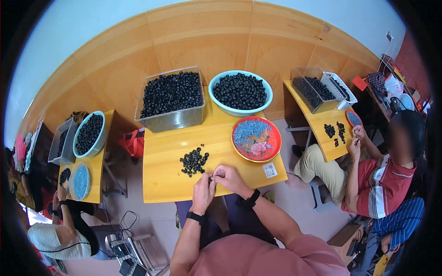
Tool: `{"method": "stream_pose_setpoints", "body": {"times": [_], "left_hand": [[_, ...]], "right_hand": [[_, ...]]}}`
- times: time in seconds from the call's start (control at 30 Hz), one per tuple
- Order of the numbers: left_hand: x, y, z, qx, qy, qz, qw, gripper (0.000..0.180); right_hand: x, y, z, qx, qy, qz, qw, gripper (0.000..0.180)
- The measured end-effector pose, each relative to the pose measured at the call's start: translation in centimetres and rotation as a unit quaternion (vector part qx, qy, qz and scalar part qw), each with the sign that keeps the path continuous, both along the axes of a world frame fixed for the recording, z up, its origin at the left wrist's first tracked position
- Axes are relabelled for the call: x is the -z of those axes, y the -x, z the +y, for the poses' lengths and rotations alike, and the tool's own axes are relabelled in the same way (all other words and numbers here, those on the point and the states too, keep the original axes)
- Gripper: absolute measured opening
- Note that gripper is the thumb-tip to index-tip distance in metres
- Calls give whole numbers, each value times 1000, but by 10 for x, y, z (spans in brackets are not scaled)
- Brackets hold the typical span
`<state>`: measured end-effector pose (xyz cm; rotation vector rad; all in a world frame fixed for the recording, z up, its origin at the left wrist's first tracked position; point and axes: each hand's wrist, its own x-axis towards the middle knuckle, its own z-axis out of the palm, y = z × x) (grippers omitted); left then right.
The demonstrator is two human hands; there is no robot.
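The left hand [202,191] and right hand [230,179] pinch a small dark piece [211,180] at the near edge of the yellow wooden table [216,138], with loose black plastic parts [194,161] mid-table and a round red floral tray [274,149] at its right.

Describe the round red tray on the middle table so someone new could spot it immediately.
Find the yellow table directly in front of the pink shirt. On its right side, nearer the shirt than the pale blue basin of black parts, sits the red tray. Unlike the basin, it shows printed pink flowers and thin blue-grey pieces.
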<state>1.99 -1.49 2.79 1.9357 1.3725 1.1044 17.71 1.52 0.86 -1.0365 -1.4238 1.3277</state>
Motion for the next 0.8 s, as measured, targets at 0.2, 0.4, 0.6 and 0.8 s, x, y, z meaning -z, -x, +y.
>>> {"method": "stream_pose_setpoints", "body": {"times": [0.2, 0.4, 0.6, 0.8], "left_hand": [[7, 5, 1, -8, -21, 9, 1000, 16], [0, -1, -5, -25, 47, -40, 998, 26], [15, 12, -6, -21, 41, -38, 998, 27], [10, 6, 1, 0, 27, -55, 998, 20]], "right_hand": [[-11, 3, 0, -3, -5, -24, 1000, 8], [-3, -7, 9, -7, 9, -10, 1000, 10], [-74, -64, 85, 121, -152, -246, 949, 11], [-141, -89, 144, 240, -173, -146, 944, 27]]}}
